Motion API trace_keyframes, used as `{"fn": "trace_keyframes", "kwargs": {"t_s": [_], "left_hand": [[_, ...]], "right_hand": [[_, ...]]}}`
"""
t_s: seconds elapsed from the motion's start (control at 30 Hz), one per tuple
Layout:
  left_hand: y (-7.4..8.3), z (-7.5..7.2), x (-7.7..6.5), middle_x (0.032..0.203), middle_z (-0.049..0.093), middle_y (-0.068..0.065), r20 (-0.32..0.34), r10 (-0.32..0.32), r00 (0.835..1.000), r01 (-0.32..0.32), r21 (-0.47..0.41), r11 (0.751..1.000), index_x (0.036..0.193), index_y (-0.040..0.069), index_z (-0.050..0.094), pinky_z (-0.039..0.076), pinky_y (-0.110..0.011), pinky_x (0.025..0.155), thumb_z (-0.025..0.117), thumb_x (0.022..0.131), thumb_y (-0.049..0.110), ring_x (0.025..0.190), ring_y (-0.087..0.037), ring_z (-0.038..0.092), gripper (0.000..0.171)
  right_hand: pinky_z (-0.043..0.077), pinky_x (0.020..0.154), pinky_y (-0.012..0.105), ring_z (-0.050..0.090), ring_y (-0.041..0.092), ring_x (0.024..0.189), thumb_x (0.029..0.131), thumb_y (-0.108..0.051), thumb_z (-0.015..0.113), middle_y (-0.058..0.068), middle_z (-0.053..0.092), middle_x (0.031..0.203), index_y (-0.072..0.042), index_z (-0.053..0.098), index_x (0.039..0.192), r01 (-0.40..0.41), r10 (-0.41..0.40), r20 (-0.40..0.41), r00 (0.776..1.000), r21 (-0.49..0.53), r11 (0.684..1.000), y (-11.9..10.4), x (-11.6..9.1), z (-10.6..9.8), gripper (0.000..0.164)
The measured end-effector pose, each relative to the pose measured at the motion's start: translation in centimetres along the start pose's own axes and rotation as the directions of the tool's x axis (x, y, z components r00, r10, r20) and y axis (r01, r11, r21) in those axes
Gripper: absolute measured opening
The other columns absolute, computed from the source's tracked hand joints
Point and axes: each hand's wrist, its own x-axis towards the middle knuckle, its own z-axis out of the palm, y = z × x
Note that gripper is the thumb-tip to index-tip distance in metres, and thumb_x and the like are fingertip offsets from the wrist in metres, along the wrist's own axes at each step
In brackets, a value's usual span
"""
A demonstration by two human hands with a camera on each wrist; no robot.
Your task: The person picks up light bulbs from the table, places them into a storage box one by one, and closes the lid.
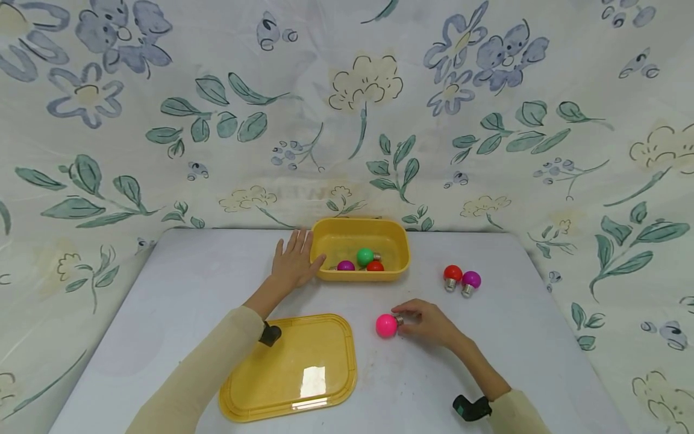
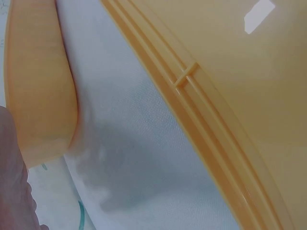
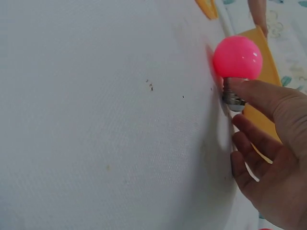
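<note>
A pink light bulb (image 1: 387,325) lies at the middle of the white table, its metal screw base (image 3: 233,96) toward my right hand (image 1: 428,324). Thumb and forefinger of that hand pinch the base, while the other fingers stay loosely bent in the right wrist view. My left hand (image 1: 293,260) rests with straight, spread fingers against the left side of a yellow bin (image 1: 360,276). Inside the bin are a green bulb (image 1: 365,257), a red bulb (image 1: 375,266) and a purple bulb (image 1: 346,265).
A yellow lid (image 1: 293,367) lies flat at the front left, under my left forearm. To the right of the bin, a red bulb (image 1: 453,275) and a purple bulb (image 1: 472,279) lie side by side. Floral cloth (image 1: 303,120) hangs behind the table.
</note>
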Motion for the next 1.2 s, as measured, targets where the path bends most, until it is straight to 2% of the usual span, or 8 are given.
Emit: {"fn": "trace_keyframes", "kwargs": {"t_s": [0.4,0.63,0.93,1.2], "left_hand": [[0.1,-0.1,-0.1,0.165,0.007,-0.020,-0.007,0.003,1.000,-0.003,0.002,1.000,0.159,-0.002,0.011,0.000,-0.058,0.117,0.030,0.106,0.050,0.151,-0.035,0.001,0.076],[0.0,-0.1,-0.1,0.165,0.005,-0.020,0.003,0.001,1.000,-0.001,0.005,1.000,0.159,-0.001,0.010,0.000,-0.058,0.117,0.029,0.106,0.051,0.151,-0.034,0.001,0.077],[0.1,-0.3,-0.2,0.164,0.007,-0.021,-0.009,0.005,1.000,-0.005,-0.008,1.000,0.158,-0.002,0.011,0.000,-0.058,0.117,0.032,0.107,0.049,0.151,-0.035,0.001,0.076],[0.1,-0.2,-0.2,0.164,0.008,-0.021,-0.010,0.007,1.000,-0.007,0.005,1.000,0.158,-0.003,0.012,0.001,-0.058,0.117,0.029,0.106,0.051,0.151,-0.035,0.001,0.077]], "right_hand": [[0.052,0.094,0.043,0.058,0.024,0.114,0.088,-0.015,0.078,-0.001,0.065,0.117,-0.015,0.071,0.119,0.002,-0.002,-0.017,1.000,-0.017,1.000,0.4,0.3,0.8,0.032],[0.052,0.093,0.040,0.059,0.022,0.110,0.090,-0.017,0.077,-0.001,0.066,0.116,-0.014,0.070,0.119,0.031,-0.032,-0.025,0.999,-0.028,0.999,0.1,0.1,0.9,0.030],[0.054,0.088,0.033,0.061,0.019,0.105,0.089,-0.013,0.077,-0.005,0.068,0.112,-0.015,0.070,0.119,0.015,-0.017,-0.056,0.998,-0.039,0.999,-0.7,0.2,0.5,0.031],[0.054,0.089,0.035,0.063,0.022,0.105,0.091,-0.011,0.075,0.000,0.069,0.113,-0.011,0.069,0.121,0.071,-0.072,-0.069,0.995,-0.016,0.997,-1.7,0.5,-0.5,0.031]]}}
